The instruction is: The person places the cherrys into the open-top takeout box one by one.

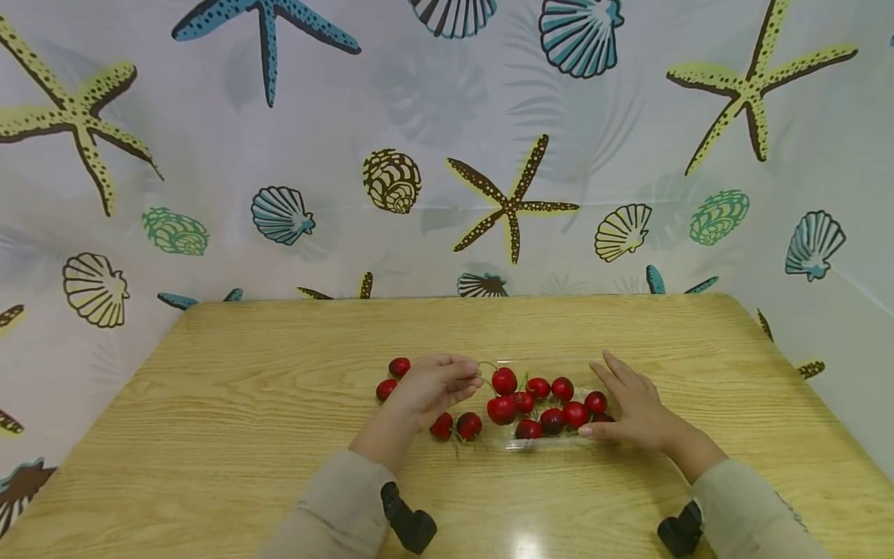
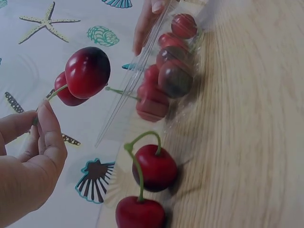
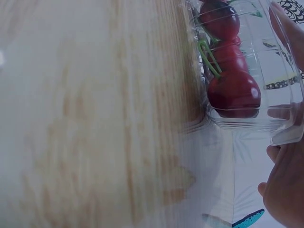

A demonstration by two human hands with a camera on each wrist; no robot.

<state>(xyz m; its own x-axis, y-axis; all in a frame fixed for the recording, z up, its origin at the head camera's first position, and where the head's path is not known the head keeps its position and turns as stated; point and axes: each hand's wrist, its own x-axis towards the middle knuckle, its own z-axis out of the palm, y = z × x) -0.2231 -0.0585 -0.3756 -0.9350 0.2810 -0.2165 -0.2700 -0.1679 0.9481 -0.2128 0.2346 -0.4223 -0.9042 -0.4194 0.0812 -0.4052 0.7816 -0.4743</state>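
My left hand (image 1: 436, 388) pinches thin green stems between thumb and fingertips at the left end of a clear plastic box (image 1: 559, 444). From these stems hang two red cherries (image 2: 88, 73), raised above the table in the left wrist view. Several more cherries (image 1: 575, 414) lie inside the box, some with stems, seen through its wall. My right hand (image 1: 639, 411) rests at the box's right end, fingers spread over the far side and thumb by the near rim. A pair of cherries (image 1: 469, 425) joined by their stems lies on the table just below my left hand.
Two more cherries (image 1: 400, 367) sit on the wooden table (image 1: 279, 373) behind my left hand. A pale cloth (image 1: 335, 256) printed with shells and starfish hangs behind the table's far edge and along its sides.
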